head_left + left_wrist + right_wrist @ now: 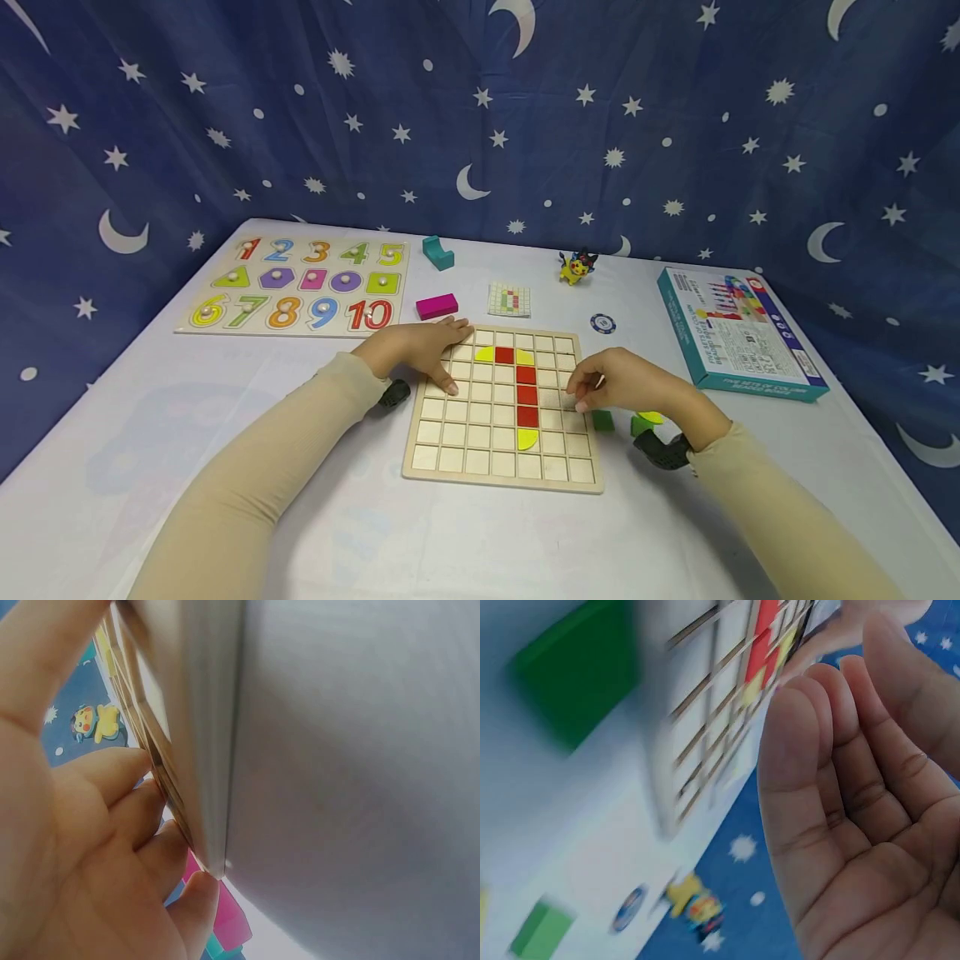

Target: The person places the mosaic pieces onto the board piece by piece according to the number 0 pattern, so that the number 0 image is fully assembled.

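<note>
A wooden grid board lies on the white table. Several red square tiles and a few yellow rounded tiles fill some of its cells. My left hand rests at the board's upper left corner, fingers spread over the edge. Above the board's right edge hovers my right hand; in the right wrist view its fingers are loosely bent and hold nothing. Just right of the board sits a green square tile. Another green tile and a yellow piece lie partly behind my right wrist.
Behind the board are a small pattern card, a magenta block and a teal curved block. A number puzzle lies back left. A poker chip, a yellow figurine and a teal-edged box stand toward the right.
</note>
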{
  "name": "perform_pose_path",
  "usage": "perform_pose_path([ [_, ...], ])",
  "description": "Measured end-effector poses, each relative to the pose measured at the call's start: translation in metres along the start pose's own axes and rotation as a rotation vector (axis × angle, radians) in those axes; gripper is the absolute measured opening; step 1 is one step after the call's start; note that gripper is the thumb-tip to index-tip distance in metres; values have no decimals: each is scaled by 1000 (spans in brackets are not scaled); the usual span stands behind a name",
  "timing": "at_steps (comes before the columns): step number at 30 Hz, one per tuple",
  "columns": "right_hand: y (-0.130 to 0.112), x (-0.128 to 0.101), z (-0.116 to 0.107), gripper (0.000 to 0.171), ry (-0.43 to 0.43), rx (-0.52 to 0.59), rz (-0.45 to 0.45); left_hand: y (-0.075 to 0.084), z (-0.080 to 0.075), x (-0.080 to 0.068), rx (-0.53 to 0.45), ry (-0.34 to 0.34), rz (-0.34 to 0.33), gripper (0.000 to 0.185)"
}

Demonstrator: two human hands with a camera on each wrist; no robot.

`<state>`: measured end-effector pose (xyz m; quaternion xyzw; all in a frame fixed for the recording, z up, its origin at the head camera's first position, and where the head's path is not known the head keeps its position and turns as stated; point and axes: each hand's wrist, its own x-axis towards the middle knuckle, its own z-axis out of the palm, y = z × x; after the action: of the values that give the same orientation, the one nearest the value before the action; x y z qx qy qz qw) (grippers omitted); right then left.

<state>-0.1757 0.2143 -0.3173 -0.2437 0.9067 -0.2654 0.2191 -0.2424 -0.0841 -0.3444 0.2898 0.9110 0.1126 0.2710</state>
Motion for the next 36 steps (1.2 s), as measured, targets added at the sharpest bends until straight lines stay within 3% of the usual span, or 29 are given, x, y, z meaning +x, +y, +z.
perform_pose_path([
  [7,31,-15,-10,14,51,-29,47,0,0,0,1,3,2,105],
  [19,69,-37,-20,20,66,75,135,0,0,0,-4,-9,-13,105],
  [25,74,-43,-14,22,50,84,179,0,0,0,-7,-7,-12,105],
  [36,72,-44,-1,26,62,16,144,-1,0,1,-16,-7,-18,105],
])
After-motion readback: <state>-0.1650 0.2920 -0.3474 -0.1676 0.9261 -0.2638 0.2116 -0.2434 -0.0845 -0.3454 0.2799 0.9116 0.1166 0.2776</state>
